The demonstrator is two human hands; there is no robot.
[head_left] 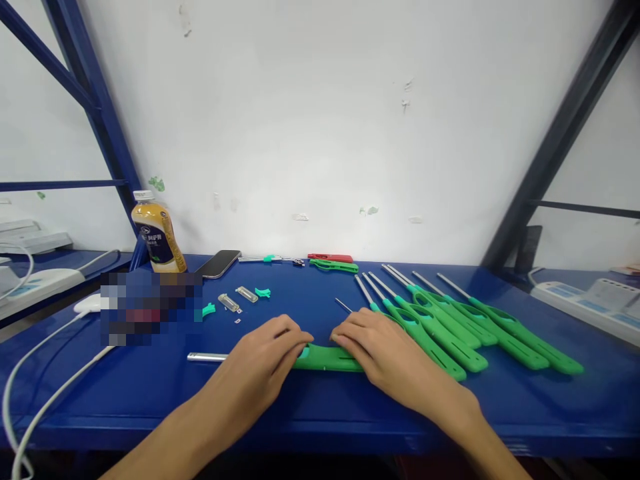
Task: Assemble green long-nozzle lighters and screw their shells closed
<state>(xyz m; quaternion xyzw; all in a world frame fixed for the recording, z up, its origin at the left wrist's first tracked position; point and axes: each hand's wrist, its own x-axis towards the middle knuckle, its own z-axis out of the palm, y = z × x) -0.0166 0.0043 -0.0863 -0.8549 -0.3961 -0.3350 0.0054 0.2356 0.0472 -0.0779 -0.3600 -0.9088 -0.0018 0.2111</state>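
Observation:
A green lighter with a silver tube (330,359) lies crosswise near the table's front, its tube pointing left. My left hand (270,350) is closed round its middle, by the teal trigger. On the green handle's right part my right hand (377,343) rests with bent fingers pressed together, gripping it; a thin metal rod (343,305) sticks out behind that hand. Several green lighters (450,333) lie fanned out to the right, tubes pointing back. Left of centre are two clear small tanks (229,303) and a teal trigger piece (263,293).
A yellow drink bottle (159,233) and a phone (220,264) stand and lie at the back left. Red and green casing halves (333,265) lie by the wall. White cables (50,340) cross the left side of the blue table (125,400); a power strip (590,307) is at far right.

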